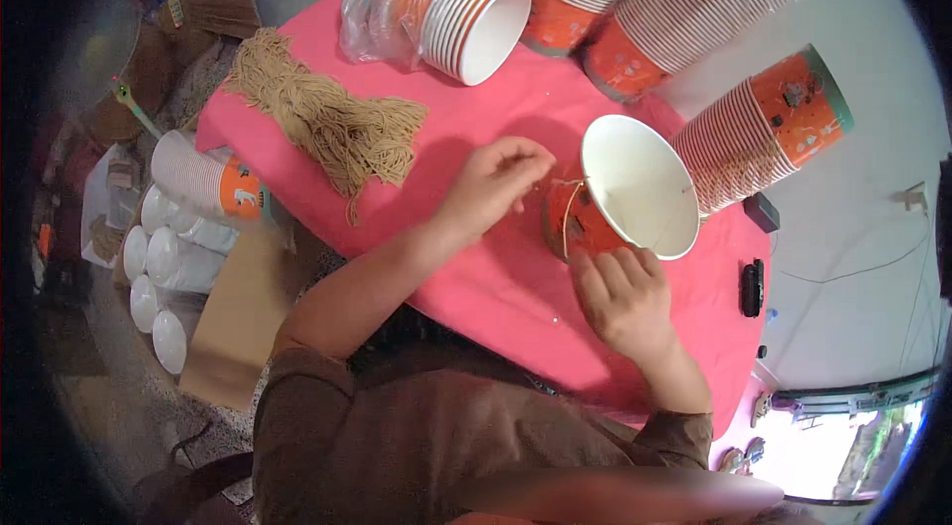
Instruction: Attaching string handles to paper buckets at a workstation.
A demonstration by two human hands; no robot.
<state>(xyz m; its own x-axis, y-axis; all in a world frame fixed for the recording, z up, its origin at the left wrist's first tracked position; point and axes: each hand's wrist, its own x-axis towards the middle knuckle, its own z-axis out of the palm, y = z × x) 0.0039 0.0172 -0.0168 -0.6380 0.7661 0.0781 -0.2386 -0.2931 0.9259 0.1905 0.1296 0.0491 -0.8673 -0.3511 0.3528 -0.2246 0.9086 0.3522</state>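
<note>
A large paper bucket [645,188], white inside with an orange printed outside, lies tilted with its mouth toward the right. A thin tan cord [566,218] passes through a hole near its rim and hangs in a loop down its outer side. My left hand [496,183] is just left of the bucket, thumb and fingers pinched together; whatever they hold is too small to make out. At the near edge of the rim, my right hand [625,302] has its fingers curled against the bucket; its thumb is hidden. A bundle of tan cords [332,118] lies on the left of the table.
Nested orange buckets [476,24], partly in clear plastic, lie at the back of the pink-covered table [486,277]. A tall stack [754,133] leans at the right, near a small black object [752,288]. Left of the table are a cardboard box [238,317] and wrapped white cups [169,342].
</note>
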